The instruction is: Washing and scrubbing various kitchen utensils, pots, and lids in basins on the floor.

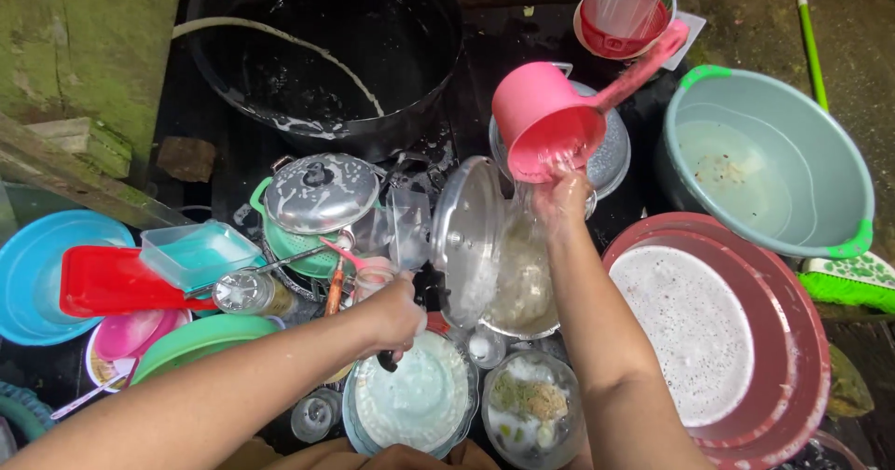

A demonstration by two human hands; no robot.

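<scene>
My right hand (562,195) grips the lower rim of a pink dipper (541,116) and tilts it, so water spills over my fingers. The water falls onto a round silver lid (466,232) standing on edge and into a soapy steel pot (522,283) behind it. My left hand (393,316) is closed on a black handle (387,362) beside the lid's lower edge; it seems to belong to the lid. Under my hands stand a glass bowl with a pale lid (410,405) and a glass bowl with food scraps (531,409).
A big black tub (322,50) stands at the back. To the right are a grey-green basin (769,158) and stacked red basins with foamy water (718,335). On the left lie a lidded steel pot (322,190), a red tray (117,282), a blue plate (42,274) and a green lid (200,339).
</scene>
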